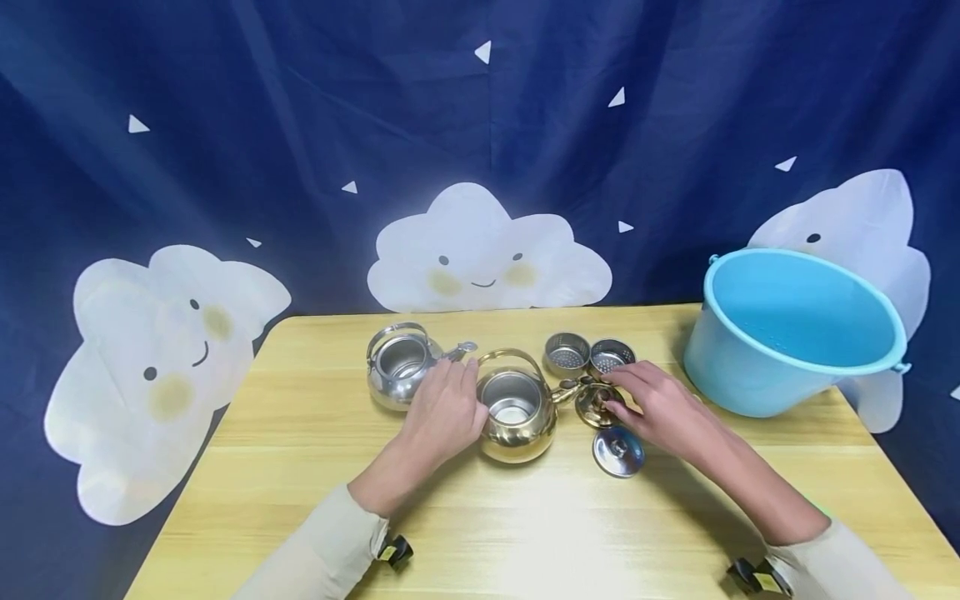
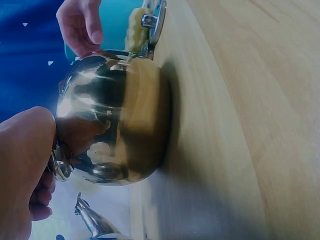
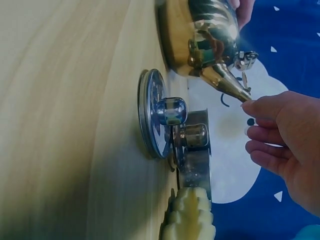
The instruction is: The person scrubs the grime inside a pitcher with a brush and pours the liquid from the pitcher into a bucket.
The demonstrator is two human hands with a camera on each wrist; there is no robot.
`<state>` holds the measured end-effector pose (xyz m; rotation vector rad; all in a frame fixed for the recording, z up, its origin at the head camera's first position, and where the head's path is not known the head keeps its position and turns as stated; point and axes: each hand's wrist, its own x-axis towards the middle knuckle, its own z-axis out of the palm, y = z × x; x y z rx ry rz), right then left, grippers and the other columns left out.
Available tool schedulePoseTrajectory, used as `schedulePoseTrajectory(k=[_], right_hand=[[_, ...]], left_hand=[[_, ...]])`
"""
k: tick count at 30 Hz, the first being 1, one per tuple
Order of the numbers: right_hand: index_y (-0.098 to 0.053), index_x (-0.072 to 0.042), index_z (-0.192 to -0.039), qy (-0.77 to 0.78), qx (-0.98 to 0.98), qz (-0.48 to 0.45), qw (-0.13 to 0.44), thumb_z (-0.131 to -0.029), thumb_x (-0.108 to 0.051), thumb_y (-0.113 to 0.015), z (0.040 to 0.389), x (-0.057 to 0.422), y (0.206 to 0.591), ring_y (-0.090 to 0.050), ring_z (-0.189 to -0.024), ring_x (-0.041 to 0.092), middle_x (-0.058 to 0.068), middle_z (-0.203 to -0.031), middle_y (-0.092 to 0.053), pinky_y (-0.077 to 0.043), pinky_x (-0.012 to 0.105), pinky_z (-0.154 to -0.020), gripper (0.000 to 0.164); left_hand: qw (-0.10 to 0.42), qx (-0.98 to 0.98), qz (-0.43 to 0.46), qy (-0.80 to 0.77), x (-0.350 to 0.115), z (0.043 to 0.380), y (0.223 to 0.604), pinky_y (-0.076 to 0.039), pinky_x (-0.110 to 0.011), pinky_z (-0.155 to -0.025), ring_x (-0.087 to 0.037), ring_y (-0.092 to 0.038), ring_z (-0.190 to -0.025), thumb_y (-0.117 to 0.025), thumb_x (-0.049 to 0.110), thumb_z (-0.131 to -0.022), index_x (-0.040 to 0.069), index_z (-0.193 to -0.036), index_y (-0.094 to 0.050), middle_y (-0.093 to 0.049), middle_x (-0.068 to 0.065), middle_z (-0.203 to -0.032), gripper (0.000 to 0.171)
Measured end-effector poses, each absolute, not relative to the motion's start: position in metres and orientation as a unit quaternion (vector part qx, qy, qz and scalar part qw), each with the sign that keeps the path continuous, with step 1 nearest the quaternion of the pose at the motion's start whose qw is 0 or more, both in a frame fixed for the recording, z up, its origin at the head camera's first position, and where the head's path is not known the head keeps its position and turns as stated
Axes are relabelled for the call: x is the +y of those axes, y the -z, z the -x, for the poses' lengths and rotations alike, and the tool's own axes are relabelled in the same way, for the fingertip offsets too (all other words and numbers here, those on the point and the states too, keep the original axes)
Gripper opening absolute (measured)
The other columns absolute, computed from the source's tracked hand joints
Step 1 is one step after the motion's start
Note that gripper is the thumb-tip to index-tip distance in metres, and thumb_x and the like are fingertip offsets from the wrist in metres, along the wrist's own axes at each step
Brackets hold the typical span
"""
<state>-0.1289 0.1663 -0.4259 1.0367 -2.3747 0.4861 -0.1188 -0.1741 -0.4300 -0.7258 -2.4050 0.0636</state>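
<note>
A shiny gold teapot (image 1: 517, 437) stands lidless on the table, its arched handle up and spout pointing right. My left hand (image 1: 446, 412) grips it at the near handle joint; in the left wrist view its fingers curl behind the metal ring. My right hand (image 3: 292, 145) pinches the tip of the spout (image 3: 225, 82), thumb and forefinger together. Below that hand lie a gold lid (image 1: 592, 408) and a silver lid (image 1: 622, 454), both knob up. Left of the gold teapot sits a silver teapot (image 1: 386, 387), also lidless, partly covered by my left hand.
Two perforated metal strainer cups (image 1: 567, 354) stand behind the lids. A large light-blue bucket (image 1: 738, 379) occupies the back right. A yellow, wavy-edged object (image 3: 190, 217) lies near the lids, hidden in the head view. Blue cloud-patterned cloth (image 1: 487, 108) hangs behind the table.
</note>
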Motion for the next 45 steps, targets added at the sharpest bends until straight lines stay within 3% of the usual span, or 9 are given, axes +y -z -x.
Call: schedulePoseTrajectory(k=[10, 17, 24, 33, 36, 39, 41, 43, 45], right_hand=[[-0.073, 0.000, -0.117, -0.195, -0.879, -0.361, 0.243, -0.074, -0.012, -0.086, 0.115, 0.180, 0.425, -0.072, -0.101, 0.033, 0.017, -0.109, -0.075, -0.061, 0.049, -0.084, 0.046], [-0.072, 0.002, -0.114, -0.188, -0.884, -0.349, 0.247, -0.088, -0.023, -0.077, 0.106, 0.195, 0.431, -0.071, -0.101, 0.035, 0.017, -0.109, -0.074, -0.059, 0.050, -0.087, 0.037], [-0.073, 0.000, -0.114, -0.193, -0.883, -0.338, 0.262, -0.105, -0.050, -0.050, 0.097, 0.207, 0.438, -0.072, -0.099, 0.032, 0.015, -0.109, -0.075, -0.058, 0.047, -0.086, 0.056], [-0.072, 0.001, -0.117, -0.195, -0.888, -0.313, 0.273, -0.104, -0.060, -0.040, 0.084, 0.230, 0.448, -0.071, -0.100, 0.035, 0.018, -0.112, -0.075, -0.054, 0.047, -0.086, 0.069], [-0.072, 0.001, -0.117, -0.195, -0.892, -0.302, 0.274, -0.104, -0.061, -0.038, 0.080, 0.237, 0.452, -0.069, -0.100, 0.036, 0.019, -0.112, -0.074, -0.051, 0.030, -0.100, 0.072], [-0.072, 0.001, -0.117, -0.189, -0.895, -0.294, 0.277, -0.103, -0.063, -0.034, 0.077, 0.243, 0.456, -0.069, -0.099, 0.038, 0.020, -0.111, -0.074, -0.051, 0.031, -0.100, 0.076], [-0.072, 0.001, -0.117, -0.187, -0.898, -0.288, 0.274, -0.103, -0.064, -0.033, 0.075, 0.245, 0.459, -0.069, -0.099, 0.038, 0.020, -0.112, -0.074, -0.048, 0.022, -0.106, 0.077], [-0.071, 0.002, -0.116, -0.179, -0.903, -0.283, 0.270, -0.103, -0.064, -0.033, 0.073, 0.247, 0.460, -0.070, -0.100, 0.038, 0.021, -0.111, -0.073, -0.053, 0.037, -0.094, 0.078], [-0.071, 0.003, -0.116, -0.178, -0.906, -0.279, 0.263, -0.104, -0.063, -0.036, 0.070, 0.249, 0.460, -0.069, -0.100, 0.038, 0.021, -0.112, -0.073, -0.053, 0.038, -0.094, 0.075]], left_hand=[[0.305, -0.912, 0.274, -0.022, -0.173, 0.118, 0.428, -0.042, -0.032, -0.066, -0.021, -0.048, -0.071, -0.054, 0.021, -0.085, -0.009, -0.123, -0.069, -0.062, -0.007, -0.076, 0.050], [0.300, -0.913, 0.277, -0.024, -0.172, 0.119, 0.427, -0.042, -0.032, -0.067, -0.020, -0.048, -0.071, -0.056, 0.022, -0.085, -0.009, -0.123, -0.069, -0.061, -0.006, -0.076, 0.050], [0.305, -0.907, 0.288, -0.026, -0.171, 0.121, 0.429, -0.039, -0.030, -0.064, -0.018, -0.044, -0.068, -0.055, 0.022, -0.085, -0.009, -0.124, -0.069, -0.058, -0.004, -0.072, 0.052], [0.293, -0.915, 0.276, -0.035, -0.170, 0.118, 0.429, -0.041, -0.031, -0.064, -0.019, -0.046, -0.070, -0.054, 0.022, -0.086, -0.009, -0.127, -0.068, -0.058, -0.004, -0.074, 0.053], [0.290, -0.917, 0.272, -0.035, -0.170, 0.118, 0.428, -0.044, -0.032, -0.066, -0.020, -0.049, -0.072, -0.054, 0.022, -0.086, -0.008, -0.126, -0.068, -0.061, -0.006, -0.077, 0.052], [0.281, -0.921, 0.269, -0.033, -0.171, 0.118, 0.427, -0.046, -0.033, -0.068, -0.022, -0.052, -0.075, -0.057, 0.022, -0.086, -0.008, -0.126, -0.068, -0.064, -0.007, -0.080, 0.052], [0.278, -0.922, 0.267, -0.033, -0.171, 0.118, 0.427, -0.046, -0.033, -0.069, -0.022, -0.053, -0.076, -0.058, 0.022, -0.085, -0.008, -0.126, -0.068, -0.064, -0.008, -0.080, 0.052], [0.281, -0.921, 0.267, -0.034, -0.172, 0.118, 0.427, -0.047, -0.034, -0.069, -0.022, -0.053, -0.076, -0.058, 0.022, -0.086, -0.008, -0.126, -0.068, -0.064, -0.008, -0.080, 0.052], [0.286, -0.919, 0.268, -0.035, -0.173, 0.118, 0.427, -0.047, -0.034, -0.069, -0.023, -0.053, -0.076, -0.056, 0.023, -0.086, -0.008, -0.125, -0.069, -0.063, -0.008, -0.079, 0.051]])
